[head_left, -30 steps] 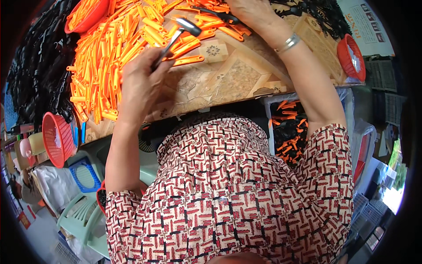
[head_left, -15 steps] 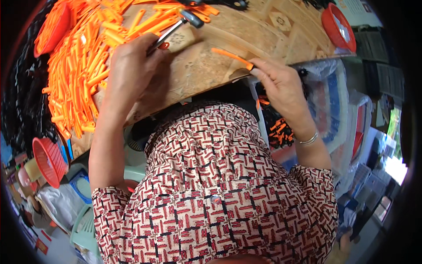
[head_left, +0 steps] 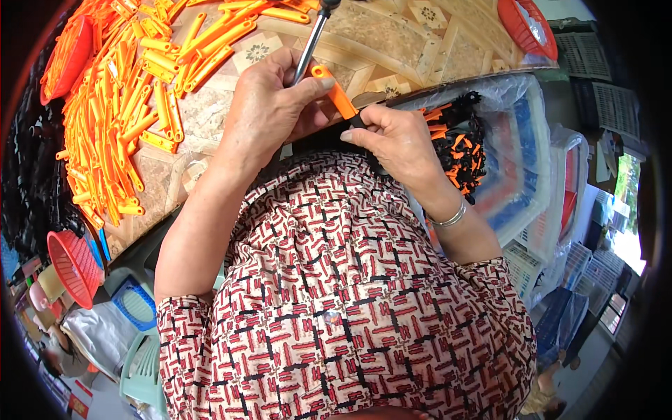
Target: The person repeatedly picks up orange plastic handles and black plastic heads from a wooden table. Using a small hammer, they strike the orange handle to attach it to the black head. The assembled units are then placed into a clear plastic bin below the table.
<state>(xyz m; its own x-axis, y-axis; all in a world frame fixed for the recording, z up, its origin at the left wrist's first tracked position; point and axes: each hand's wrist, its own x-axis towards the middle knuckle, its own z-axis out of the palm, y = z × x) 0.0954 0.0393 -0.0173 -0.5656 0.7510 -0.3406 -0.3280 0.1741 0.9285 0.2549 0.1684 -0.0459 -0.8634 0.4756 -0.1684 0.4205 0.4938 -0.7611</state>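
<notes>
Orange plastic handle (head_left: 341, 98), one, near table (head_left: 371, 35) edge; likely light, stiff, smooth; best held by black end (head_left: 358, 121), where right grip (head_left: 395, 138) pinches. Left grip (head_left: 271, 99): clasping metal-shafted tool (head_left: 311, 43).

One wide fisheye view looks steeply down from head height, close above the patterned shirt (head_left: 350, 301), facing past it to the desk (head_left: 364, 38) on the far side.

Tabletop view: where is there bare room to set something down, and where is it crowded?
The tabletop has its widest bare patch between the left hand with its metal-shafted tool and the red basket at upper right. A smaller one lies between the orange pieces and that hand. Those pieces crowd the left side.
</notes>
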